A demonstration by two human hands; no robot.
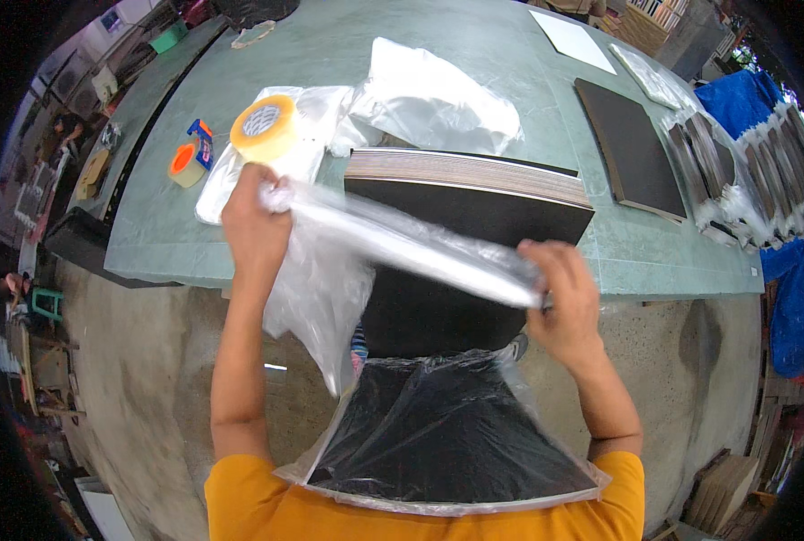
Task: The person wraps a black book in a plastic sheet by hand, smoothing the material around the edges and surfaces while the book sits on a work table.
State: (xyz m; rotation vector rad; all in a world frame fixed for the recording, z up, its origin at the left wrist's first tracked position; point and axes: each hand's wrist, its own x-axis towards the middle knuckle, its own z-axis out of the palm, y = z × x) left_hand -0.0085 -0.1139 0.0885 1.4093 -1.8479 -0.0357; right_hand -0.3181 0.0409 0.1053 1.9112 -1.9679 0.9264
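Note:
A length of clear plastic film (420,255), blurred by motion, is stretched slantwise between my two hands above the front edge of the table. My left hand (257,216) is closed around its bunched end, and a loose part hangs down below that hand. The fingers of my right hand (564,293) are closed on the other end. Behind the film lies a stack of black boards (474,203) with pale, layered edges. Close to my body, a black panel (438,433) is covered in clear plastic, its near edge against my orange shirt.
Left on the green table (167,252) are a large tape roll (264,128) on folded plastic bags (212,194) and a tape dispenser (194,155). Crumpled plastic (433,95) lies behind the stack. To the right are a black board (629,149) and several plastic-wrapped black pieces (762,171).

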